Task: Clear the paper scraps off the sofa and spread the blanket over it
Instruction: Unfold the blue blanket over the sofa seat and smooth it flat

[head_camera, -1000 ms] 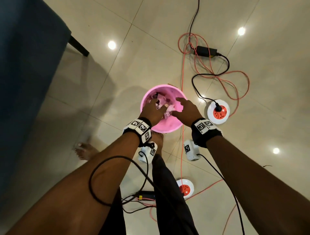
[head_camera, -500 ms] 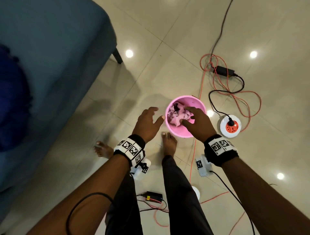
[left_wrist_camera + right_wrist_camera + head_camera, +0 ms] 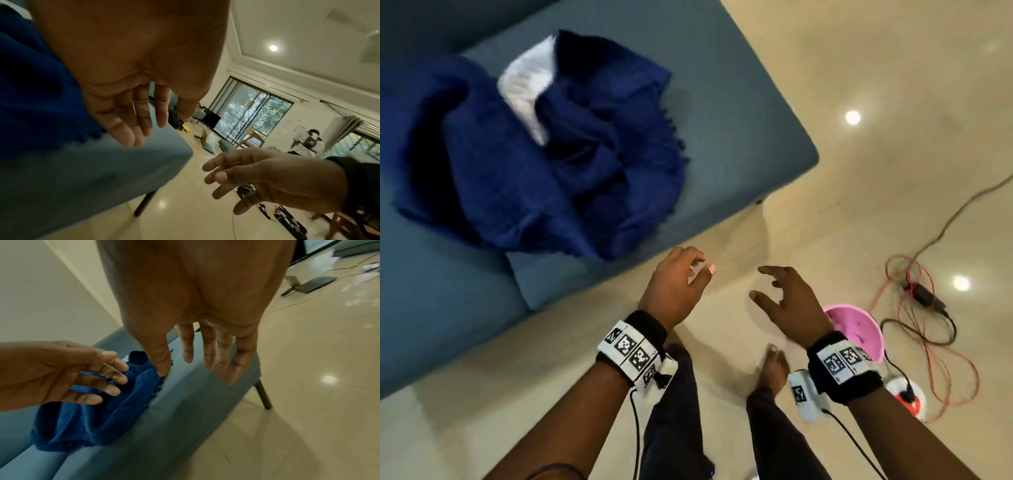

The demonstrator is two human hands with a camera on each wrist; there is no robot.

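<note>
With no paper scraps visible on the sofa (image 3: 722,113), clearing looks done, and spreading remains: the blanket (image 3: 544,164) lies bunched on its seat while the left hand (image 3: 674,291) and right hand (image 3: 791,305) hover beside the sofa's front edge, fingers loosely spread, holding nothing.

Head view downward, wrist views close along fingers, sharing sofa (image 3: 739,137)
</note>
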